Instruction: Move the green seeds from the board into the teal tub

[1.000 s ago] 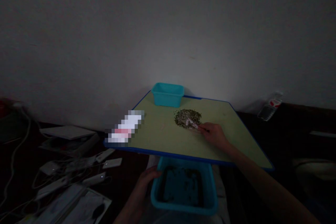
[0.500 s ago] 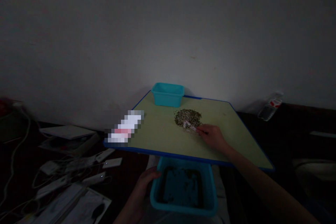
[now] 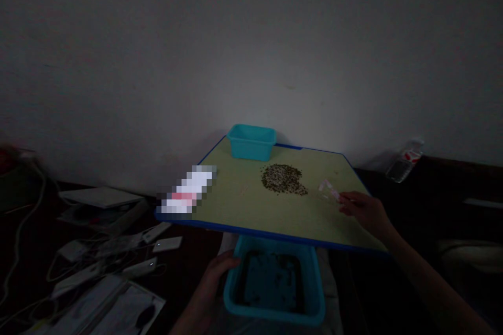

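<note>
1. Since the earlier frames the right hand (image 3: 365, 212) has drawn away from the seed pile (image 3: 283, 179) toward the table's right edge, taking the small pale scoop (image 3: 328, 188) with it.
2. Right fingertips (image 3: 342, 198) pinch the scoop's near end; its pale blade lies low over the table (image 3: 243, 204), right of the pile and well apart from it.
3. Left fingers (image 3: 227, 264) curl over the left rim of the near teal tub (image 3: 275, 314), which sits below the table's front edge with dark bits inside.
4. Behind the pile, a second teal tub (image 3: 251, 142) stands at the table's far edge by the wall.
5. Left of the table, cables and flat devices (image 3: 118, 267) lie scattered.
</note>
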The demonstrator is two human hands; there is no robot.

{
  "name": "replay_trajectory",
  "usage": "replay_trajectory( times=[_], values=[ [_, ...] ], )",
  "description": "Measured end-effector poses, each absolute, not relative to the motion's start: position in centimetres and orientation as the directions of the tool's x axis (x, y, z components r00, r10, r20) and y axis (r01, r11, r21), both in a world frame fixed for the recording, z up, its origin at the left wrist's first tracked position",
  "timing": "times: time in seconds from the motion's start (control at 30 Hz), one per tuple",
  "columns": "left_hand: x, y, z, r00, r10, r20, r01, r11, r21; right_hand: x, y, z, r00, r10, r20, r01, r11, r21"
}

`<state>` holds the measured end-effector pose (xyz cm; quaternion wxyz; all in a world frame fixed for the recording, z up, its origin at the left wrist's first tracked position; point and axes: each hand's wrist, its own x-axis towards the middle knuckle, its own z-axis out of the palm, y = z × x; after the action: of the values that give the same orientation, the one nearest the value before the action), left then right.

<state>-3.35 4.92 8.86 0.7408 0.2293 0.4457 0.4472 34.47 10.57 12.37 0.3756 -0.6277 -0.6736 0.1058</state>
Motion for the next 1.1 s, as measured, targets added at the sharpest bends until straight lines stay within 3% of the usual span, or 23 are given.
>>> replay_trajectory(
  times=[0.07, 0.23, 0.37, 0.57, 0.73, 1.1],
  values=[
    [-3.3, 4.9, 8.9, 0.223, 0.863, -0.453, -0.462, 0.503, 0.73, 35.1, 9.4, 12.6, 0.041, 0.918, 0.395, 0.798, 0.208, -0.566],
    [-3.5, 5.0, 8.3, 0.247, 0.86, -0.445, -0.462, 0.509, 0.727, 34.3, 7.6, 12.9, -0.132, 0.826, 0.548, 0.884, 0.348, -0.311],
    [-3.9, 5.2, 7.8, 0.281, 0.852, -0.442, -0.45, 0.524, 0.723, 34.1, 7.8, 12.5, -0.277, 0.823, 0.496, 0.87, 0.433, -0.234],
    [-4.2, 5.5, 7.5, 0.283, 0.837, -0.468, -0.443, 0.547, 0.71, 34.4, 9.9, 13.0, -0.451, 0.803, 0.391, 0.797, 0.559, -0.228],
    [-3.7, 5.1, 8.2, 0.289, 0.866, -0.409, -0.448, 0.5, 0.741, 33.4, 12.1, 13.4, -0.498, 0.794, 0.349, 0.757, 0.594, -0.271],
    [-3.3, 5.1, 8.9, 0.211, 0.86, -0.465, -0.448, 0.508, 0.736, 29.5, 15.6, 14.0, -0.584, 0.745, 0.323, 0.698, 0.664, -0.269]
  ],
)
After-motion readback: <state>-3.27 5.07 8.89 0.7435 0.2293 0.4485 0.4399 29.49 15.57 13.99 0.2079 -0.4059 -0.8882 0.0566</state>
